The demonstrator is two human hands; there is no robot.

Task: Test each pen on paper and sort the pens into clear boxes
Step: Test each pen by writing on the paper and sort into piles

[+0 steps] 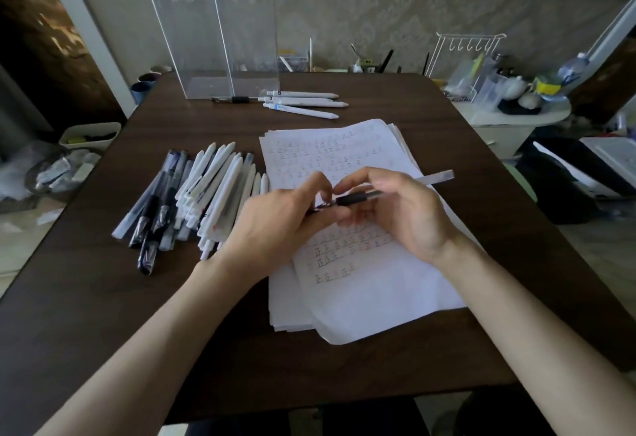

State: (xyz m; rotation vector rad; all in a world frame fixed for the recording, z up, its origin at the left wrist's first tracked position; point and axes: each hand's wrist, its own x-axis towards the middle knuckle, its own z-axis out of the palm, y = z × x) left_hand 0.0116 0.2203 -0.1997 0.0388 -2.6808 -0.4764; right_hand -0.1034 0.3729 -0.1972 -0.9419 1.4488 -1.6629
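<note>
The right hand [402, 218] grips the pen [358, 198] by its barrel, the left hand [272, 218] pinches its tip end, both just above the paper [378, 298]; probably best to pull straight apart, keeping ink off the fingers.

Rows of 正 — on paper [378, 304]

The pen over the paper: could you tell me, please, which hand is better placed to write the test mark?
Right, probably. The right hand grips the pen along its barrel above the paper, while the left hand only pinches its tip end.
</note>
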